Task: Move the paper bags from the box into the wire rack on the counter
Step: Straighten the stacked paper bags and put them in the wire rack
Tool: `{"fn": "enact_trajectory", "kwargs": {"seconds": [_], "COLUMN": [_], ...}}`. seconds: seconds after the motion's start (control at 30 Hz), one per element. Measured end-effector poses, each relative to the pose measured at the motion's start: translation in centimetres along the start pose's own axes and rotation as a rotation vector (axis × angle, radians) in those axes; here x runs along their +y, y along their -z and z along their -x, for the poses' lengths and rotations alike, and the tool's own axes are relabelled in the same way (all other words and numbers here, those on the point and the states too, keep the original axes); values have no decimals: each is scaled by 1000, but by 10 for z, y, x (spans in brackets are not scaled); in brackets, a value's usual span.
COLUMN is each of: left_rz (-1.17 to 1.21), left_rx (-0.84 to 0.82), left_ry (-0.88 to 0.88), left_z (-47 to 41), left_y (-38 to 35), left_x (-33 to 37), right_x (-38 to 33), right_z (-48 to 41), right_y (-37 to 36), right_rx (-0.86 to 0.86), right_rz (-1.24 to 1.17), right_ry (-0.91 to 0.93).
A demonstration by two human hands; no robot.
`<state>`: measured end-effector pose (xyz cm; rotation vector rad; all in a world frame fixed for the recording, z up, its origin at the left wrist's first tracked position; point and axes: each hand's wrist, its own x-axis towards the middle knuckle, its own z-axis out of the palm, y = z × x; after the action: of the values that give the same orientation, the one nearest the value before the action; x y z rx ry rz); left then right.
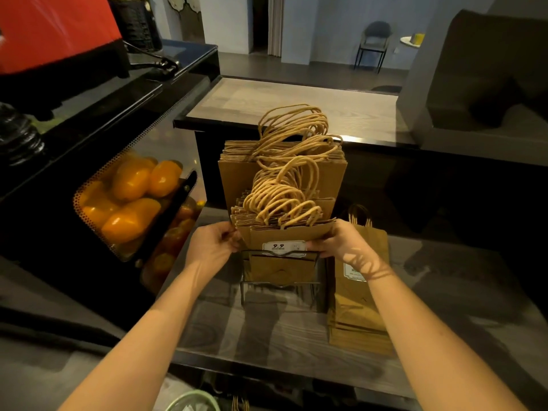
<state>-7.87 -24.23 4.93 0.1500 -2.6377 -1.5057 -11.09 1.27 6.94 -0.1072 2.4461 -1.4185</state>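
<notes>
Bluish walls [326, 25] — dark floor [296, 69], one chair [374, 40] beyond

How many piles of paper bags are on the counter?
3: tall bags at the back of the wire rack, smaller bags in front, gripped by left hand and right hand, and a flat pile right of it. More may be hidden.

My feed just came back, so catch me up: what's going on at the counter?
A person holds the front batch of paper bags by its sides, left hand on the left edge, right hand on the right, its lower part inside the wire rack on the counter. Taller bags stand behind it. A flat stack of bags lies right of the rack.
</notes>
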Motion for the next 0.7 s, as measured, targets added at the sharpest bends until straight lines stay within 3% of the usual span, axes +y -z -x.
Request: {"fn": "enact_trajectory", "kwargs": {"seconds": [0.23,0.37,0.6,0.7], "left_rz": [-35,-11,107,7], "left_rx": [83,24,-41,-72], "left_ry": [-94,-131,-103,-85], "left_z": [5,4,-1,-5], "left_y": [-6,-7,-3,-2], "left_x": [-7,-13,-22,-28], "right_x": [-4,7,11,10], "right_z": [-11,-12,-10,-8], "right_y": [4,-7,-3,-3], "right_rx": [-15,-32,23,31], "right_rz": [8,-90,-5,7], "right_ry": [-46,-157,-58,-25]}}
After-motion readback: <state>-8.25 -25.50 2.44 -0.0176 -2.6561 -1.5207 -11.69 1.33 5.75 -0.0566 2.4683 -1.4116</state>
